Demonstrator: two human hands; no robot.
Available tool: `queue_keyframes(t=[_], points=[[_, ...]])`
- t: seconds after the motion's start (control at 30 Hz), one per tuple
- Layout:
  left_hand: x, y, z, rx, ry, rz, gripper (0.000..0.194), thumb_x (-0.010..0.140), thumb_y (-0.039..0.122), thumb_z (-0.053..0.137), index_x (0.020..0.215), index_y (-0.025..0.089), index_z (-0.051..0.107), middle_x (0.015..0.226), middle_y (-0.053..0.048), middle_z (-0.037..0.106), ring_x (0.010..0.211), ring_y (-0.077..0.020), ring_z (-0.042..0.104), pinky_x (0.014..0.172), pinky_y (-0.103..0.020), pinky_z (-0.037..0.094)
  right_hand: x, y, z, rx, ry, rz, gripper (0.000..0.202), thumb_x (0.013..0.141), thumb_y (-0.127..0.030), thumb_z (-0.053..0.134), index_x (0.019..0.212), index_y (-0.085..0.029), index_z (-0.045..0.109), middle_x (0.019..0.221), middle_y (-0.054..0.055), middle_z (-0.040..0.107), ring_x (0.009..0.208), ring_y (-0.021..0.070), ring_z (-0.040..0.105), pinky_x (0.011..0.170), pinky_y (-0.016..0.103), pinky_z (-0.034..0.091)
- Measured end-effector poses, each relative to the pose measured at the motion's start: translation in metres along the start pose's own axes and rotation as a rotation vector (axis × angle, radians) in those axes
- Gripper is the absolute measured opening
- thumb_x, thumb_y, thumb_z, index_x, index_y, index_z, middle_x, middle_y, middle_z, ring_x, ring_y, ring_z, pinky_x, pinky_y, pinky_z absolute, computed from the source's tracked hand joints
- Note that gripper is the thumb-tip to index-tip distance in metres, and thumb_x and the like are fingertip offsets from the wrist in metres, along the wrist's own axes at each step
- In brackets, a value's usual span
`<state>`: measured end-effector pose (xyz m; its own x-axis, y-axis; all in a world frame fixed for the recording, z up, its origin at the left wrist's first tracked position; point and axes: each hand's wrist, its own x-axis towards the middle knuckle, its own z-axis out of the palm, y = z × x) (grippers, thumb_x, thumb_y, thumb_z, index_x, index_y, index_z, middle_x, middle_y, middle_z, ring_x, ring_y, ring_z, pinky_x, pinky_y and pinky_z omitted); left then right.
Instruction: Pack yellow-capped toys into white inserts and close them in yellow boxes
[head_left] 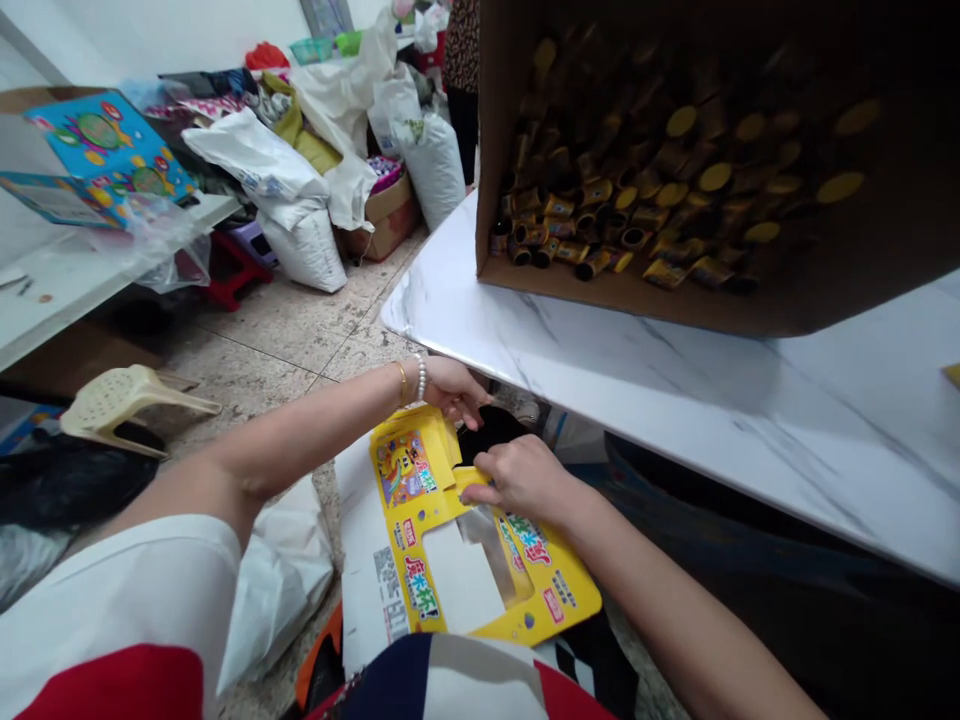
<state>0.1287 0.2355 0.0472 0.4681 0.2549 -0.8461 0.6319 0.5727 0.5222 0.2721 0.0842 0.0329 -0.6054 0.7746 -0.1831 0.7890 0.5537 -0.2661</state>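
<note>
A yellow printed carton [442, 517] with a cut-out window lies over my lap, its end flaps raised at the far side. My right hand [529, 480] grips the far edge by a flap, thumb on the near side and fingers curled over. At the far left corner, my left hand [454, 388] hangs over the raised flap with its fingers partly stretched and slightly apart, and no object shows between them. A beaded bracelet and a thin bangle circle that wrist. Under the carton lies a white sheet or board [365, 560] with printed marks.
A large cardboard box [645, 312] of small yellow cups stands on the marble-patterned table [517, 335]. At left are a cream plastic stool [124, 400] and a side table [112, 270] bearing a blue carton [105, 150]. White sacks [300, 235] sit behind, near a standing person [461, 80].
</note>
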Motion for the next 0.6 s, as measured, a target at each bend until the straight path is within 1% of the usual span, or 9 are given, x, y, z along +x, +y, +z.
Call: queue_keyframes(t=[0.1, 0.17, 0.23, 0.27, 0.33, 0.4, 0.5, 0.57, 0.6], points=[[-0.013, -0.008, -0.027, -0.216, 0.117, 0.069, 0.005, 0.088, 0.010, 0.060, 0.091, 0.007, 0.062, 0.091, -0.022, 0.074, 0.066, -0.0184, 0.070, 0.042, -0.017, 0.037, 0.000, 0.005, 0.004, 0.030, 0.018, -0.001, 0.051, 0.090, -0.065, 0.055, 0.084, -0.017, 0.070, 0.080, 0.008, 0.074, 0.068, 0.0182, 0.064, 0.056, 0.031, 0.016], [-0.025, -0.023, -0.051, -0.352, 0.245, 0.118, 0.008, 0.092, 0.009, 0.054, 0.094, 0.007, 0.061, 0.096, -0.019, 0.073, 0.064, -0.0127, 0.067, 0.041, -0.015, 0.038, -0.004, 0.012, 0.011, 0.056, 0.033, 0.017, 0.048, 0.090, -0.063, 0.057, 0.081, -0.017, 0.069, 0.078, 0.008, 0.073, 0.067, 0.0179, 0.064, 0.056, 0.031, 0.016], [-0.041, -0.047, -0.076, -0.473, 0.385, 0.165, 0.009, 0.095, 0.012, 0.053, 0.098, 0.008, 0.061, 0.095, -0.010, 0.071, 0.058, -0.0068, 0.060, 0.040, -0.013, 0.038, -0.010, 0.019, 0.020, 0.089, 0.048, 0.047, 0.044, 0.089, -0.060, 0.059, 0.079, -0.018, 0.069, 0.077, 0.006, 0.073, 0.068, 0.0178, 0.064, 0.056, 0.030, 0.018], [-0.051, -0.064, -0.086, -0.529, 0.454, 0.195, 0.010, 0.096, 0.017, 0.055, 0.101, 0.010, 0.061, 0.092, -0.005, 0.068, 0.055, -0.0049, 0.056, 0.039, -0.012, 0.038, -0.014, 0.022, 0.025, 0.107, 0.055, 0.068, 0.042, 0.089, -0.058, 0.060, 0.079, -0.018, 0.069, 0.077, 0.006, 0.074, 0.068, 0.0178, 0.065, 0.056, 0.029, 0.019], [-0.072, -0.105, -0.099, -0.636, 0.598, 0.271, 0.011, 0.097, 0.020, 0.056, 0.104, 0.012, 0.061, 0.085, 0.000, 0.065, 0.045, -0.0012, 0.044, 0.033, -0.011, 0.031, -0.021, 0.029, 0.035, 0.139, 0.064, 0.121, 0.040, 0.090, -0.057, 0.060, 0.078, -0.019, 0.068, 0.076, 0.004, 0.073, 0.069, 0.0181, 0.066, 0.055, 0.028, 0.021], [-0.092, -0.149, -0.098, -0.735, 0.724, 0.329, 0.010, 0.097, 0.016, 0.055, 0.104, 0.012, 0.059, 0.079, 0.003, 0.062, 0.039, 0.0007, 0.034, 0.030, -0.010, 0.022, -0.026, 0.035, 0.044, 0.161, 0.068, 0.172, 0.041, 0.093, -0.057, 0.056, 0.078, -0.019, 0.067, 0.076, 0.003, 0.073, 0.069, 0.0186, 0.067, 0.055, 0.028, 0.024], [-0.111, -0.204, -0.076, -0.849, 0.828, 0.347, 0.015, 0.092, 0.002, 0.050, 0.100, 0.009, 0.061, 0.080, -0.001, 0.065, 0.035, 0.0026, 0.027, 0.028, -0.010, 0.016, -0.027, 0.041, 0.053, 0.236, 0.064, 0.224, 0.041, 0.093, -0.057, 0.054, 0.080, -0.021, 0.067, 0.079, 0.002, 0.072, 0.073, 0.0196, 0.068, 0.057, 0.027, 0.031], [-0.114, -0.222, -0.050, -0.909, 0.878, 0.397, 0.013, 0.092, 0.007, 0.052, 0.098, 0.008, 0.063, 0.082, -0.005, 0.067, 0.037, 0.0013, 0.035, 0.029, -0.010, 0.020, -0.024, 0.042, 0.055, 0.289, 0.069, 0.238, 0.038, 0.092, -0.057, 0.055, 0.085, -0.021, 0.067, 0.083, 0.002, 0.070, 0.077, 0.0202, 0.068, 0.061, 0.028, 0.036], [-0.112, -0.224, -0.037, -0.932, 0.896, 0.451, 0.013, 0.093, 0.013, 0.055, 0.102, 0.008, 0.064, 0.088, -0.008, 0.068, 0.043, -0.0007, 0.045, 0.032, -0.010, 0.027, -0.022, 0.042, 0.055, 0.297, 0.077, 0.238, 0.037, 0.092, -0.056, 0.056, 0.087, -0.021, 0.068, 0.086, 0.003, 0.069, 0.079, 0.0205, 0.068, 0.063, 0.028, 0.039]])
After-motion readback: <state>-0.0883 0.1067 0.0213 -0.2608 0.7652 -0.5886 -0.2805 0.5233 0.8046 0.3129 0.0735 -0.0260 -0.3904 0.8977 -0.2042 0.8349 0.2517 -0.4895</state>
